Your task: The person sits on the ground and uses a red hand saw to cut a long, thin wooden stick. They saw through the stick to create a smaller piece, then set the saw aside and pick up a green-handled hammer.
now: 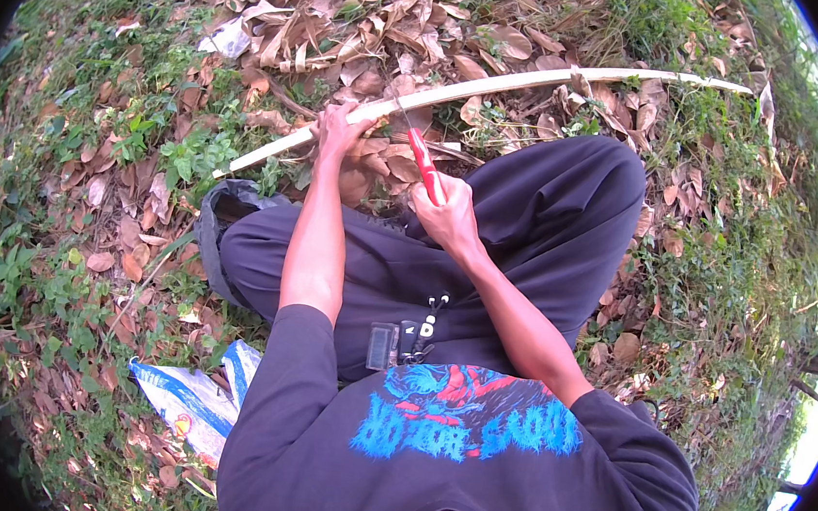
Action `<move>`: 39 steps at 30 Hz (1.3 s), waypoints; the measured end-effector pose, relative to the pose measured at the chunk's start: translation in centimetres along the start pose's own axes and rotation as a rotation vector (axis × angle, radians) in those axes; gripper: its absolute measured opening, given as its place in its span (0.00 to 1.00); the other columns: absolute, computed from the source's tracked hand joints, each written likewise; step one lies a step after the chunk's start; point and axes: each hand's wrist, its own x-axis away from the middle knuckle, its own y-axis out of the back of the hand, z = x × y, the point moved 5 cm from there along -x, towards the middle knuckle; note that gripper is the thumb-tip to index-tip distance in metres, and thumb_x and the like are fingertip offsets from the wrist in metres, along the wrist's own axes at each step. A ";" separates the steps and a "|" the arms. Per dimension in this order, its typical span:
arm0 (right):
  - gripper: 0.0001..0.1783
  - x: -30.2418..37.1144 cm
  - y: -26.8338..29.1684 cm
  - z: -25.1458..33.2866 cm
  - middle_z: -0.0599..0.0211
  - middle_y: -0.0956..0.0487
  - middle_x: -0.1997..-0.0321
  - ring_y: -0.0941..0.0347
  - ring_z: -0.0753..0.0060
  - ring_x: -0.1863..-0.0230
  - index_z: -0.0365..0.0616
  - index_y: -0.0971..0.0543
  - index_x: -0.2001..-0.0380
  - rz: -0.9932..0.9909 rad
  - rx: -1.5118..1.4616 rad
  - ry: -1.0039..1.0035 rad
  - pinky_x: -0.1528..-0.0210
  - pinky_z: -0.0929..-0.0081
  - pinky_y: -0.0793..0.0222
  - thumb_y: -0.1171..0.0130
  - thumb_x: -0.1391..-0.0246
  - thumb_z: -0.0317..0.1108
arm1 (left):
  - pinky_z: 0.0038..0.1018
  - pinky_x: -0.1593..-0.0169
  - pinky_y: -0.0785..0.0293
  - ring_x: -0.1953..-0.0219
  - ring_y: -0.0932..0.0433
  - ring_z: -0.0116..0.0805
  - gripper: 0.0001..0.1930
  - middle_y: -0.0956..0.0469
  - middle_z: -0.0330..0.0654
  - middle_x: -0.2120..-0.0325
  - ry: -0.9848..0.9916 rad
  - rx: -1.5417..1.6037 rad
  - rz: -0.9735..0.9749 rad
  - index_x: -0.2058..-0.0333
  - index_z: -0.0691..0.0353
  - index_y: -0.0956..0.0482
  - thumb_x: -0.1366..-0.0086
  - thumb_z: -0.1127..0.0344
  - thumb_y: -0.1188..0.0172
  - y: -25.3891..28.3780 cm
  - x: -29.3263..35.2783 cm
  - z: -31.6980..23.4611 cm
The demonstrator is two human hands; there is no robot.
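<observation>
A long, pale strip of wood or bamboo [502, 84] stretches across in front of me, from the left to the far right, looking bowed in this view. Around its left part my left hand [337, 130] is closed, gripping it. My right hand [447, 210] holds a red-handled knife [422, 154] just to the right of that. The knife's thin blade points away from me and meets the strip close to my left hand; the exact contact is too small to make out.
My crossed legs in dark trousers [557, 230] lie just below the strip. Dry brown leaves [390, 30] and green weeds [194, 154] cover the ground. A blue and white plastic sack [187, 402] lies at my left. A small dark device [384, 346] rests in my lap.
</observation>
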 end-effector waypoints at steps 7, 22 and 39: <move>0.13 5.0 2.7 -0.5 0.80 0.36 0.86 0.42 0.89 0.81 0.38 0.29 0.82 0.031 -0.078 -0.081 0.80 0.77 0.46 0.43 0.45 0.29 | 0.53 0.37 0.46 0.40 0.34 0.50 0.33 0.27 0.47 0.48 -0.042 0.006 -0.025 0.46 0.44 0.20 0.50 0.38 0.32 -0.3 -0.4 -0.2; 0.13 4.9 0.9 1.4 0.45 0.31 0.87 0.27 0.49 0.85 0.31 0.29 0.82 0.029 0.016 0.009 0.78 0.60 0.34 0.45 0.49 0.29 | 0.53 0.37 0.45 0.41 0.33 0.48 0.32 0.27 0.44 0.49 -0.018 0.039 -0.041 0.46 0.46 0.21 0.50 0.42 0.30 -0.4 0.4 0.9; 0.15 -1.6 -0.7 -0.6 0.62 0.38 0.88 0.43 0.79 0.83 0.35 0.33 0.83 -0.004 0.039 0.019 0.78 0.65 0.42 0.44 0.50 0.33 | 0.53 0.39 0.44 0.42 0.33 0.48 0.34 0.27 0.45 0.49 -0.005 0.038 -0.033 0.47 0.43 0.20 0.52 0.38 0.30 -0.2 0.1 0.5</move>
